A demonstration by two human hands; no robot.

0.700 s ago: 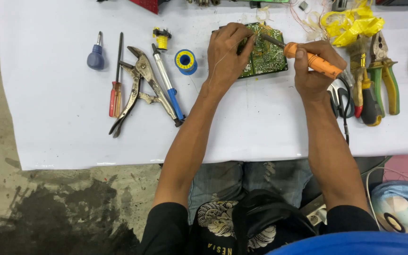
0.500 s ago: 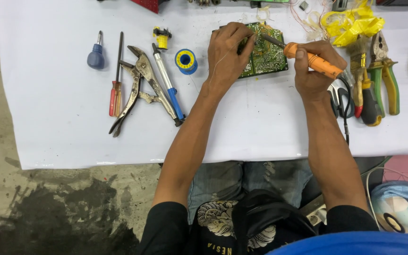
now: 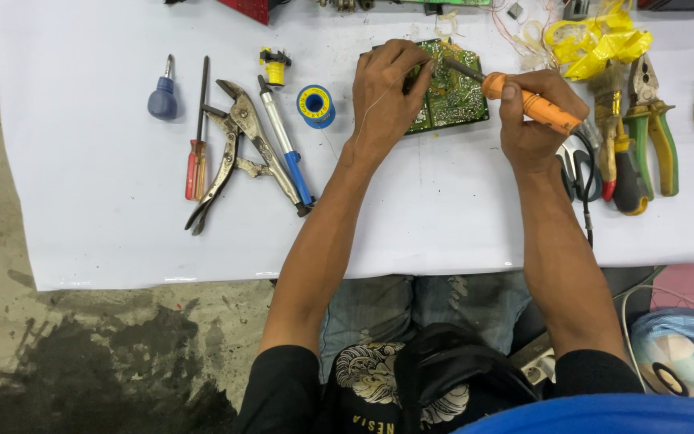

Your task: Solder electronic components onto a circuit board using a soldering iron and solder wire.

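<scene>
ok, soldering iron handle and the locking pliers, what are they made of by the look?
Soldering iron in the right hand: orange handle, matte, looks like plastic or rubber; dark metal shaft. Locking pliers: bare grey steel by the look, dull and worn, no grip covers.

This is an electronics repair workshop, set up low on the ground. A white sheet (image 3: 443, 233) serves as the bench, spread over a stained concrete floor (image 3: 82, 354). Hand tools lie across it: locking pliers (image 3: 238, 153), a red-handled screwdriver (image 3: 196, 145), a blue solder spool (image 3: 315, 105), green-handled pliers (image 3: 654, 128). A green circuit board (image 3: 451, 92) sits under an orange soldering iron (image 3: 524, 98).
</scene>
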